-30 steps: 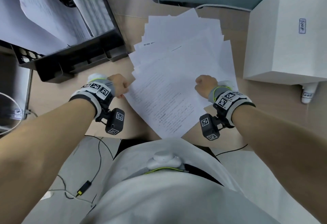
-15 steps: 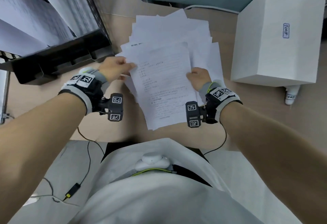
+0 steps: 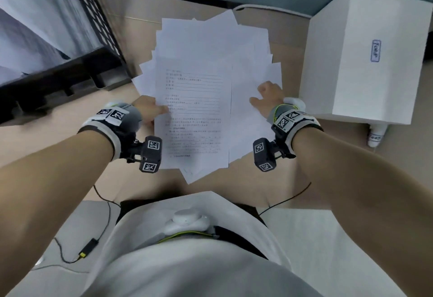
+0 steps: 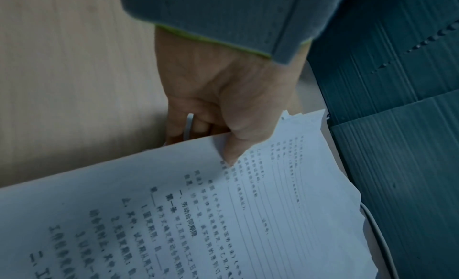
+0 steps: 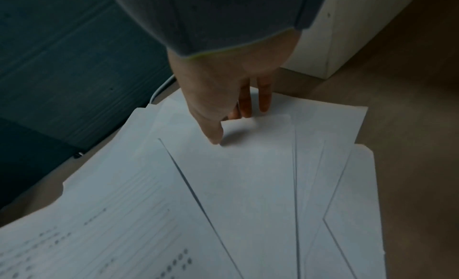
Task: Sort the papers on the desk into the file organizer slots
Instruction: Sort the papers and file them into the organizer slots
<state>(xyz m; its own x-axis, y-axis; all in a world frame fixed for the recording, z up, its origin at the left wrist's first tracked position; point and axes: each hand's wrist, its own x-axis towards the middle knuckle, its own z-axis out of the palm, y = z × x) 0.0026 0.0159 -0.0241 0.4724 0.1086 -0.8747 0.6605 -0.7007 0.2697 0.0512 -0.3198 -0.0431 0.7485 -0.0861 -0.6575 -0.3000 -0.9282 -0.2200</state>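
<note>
White printed sheet (image 3: 194, 113) was pinched at its edge by the left hand (image 3: 146, 111); the right hand (image 3: 267, 99) rested open-fingered on the fanned papers (image 3: 210, 38).

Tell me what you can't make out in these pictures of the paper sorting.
- Printed sheet: text too small in the head view, blurred in the left wrist view.
- Left hand: fingers hidden under the papers; only the thumb shows on top.
- File organizer: cut off by the head view's left and top edges, slot count unknown.
- Small bottle: mostly hidden behind the white box; label too small.
</note>
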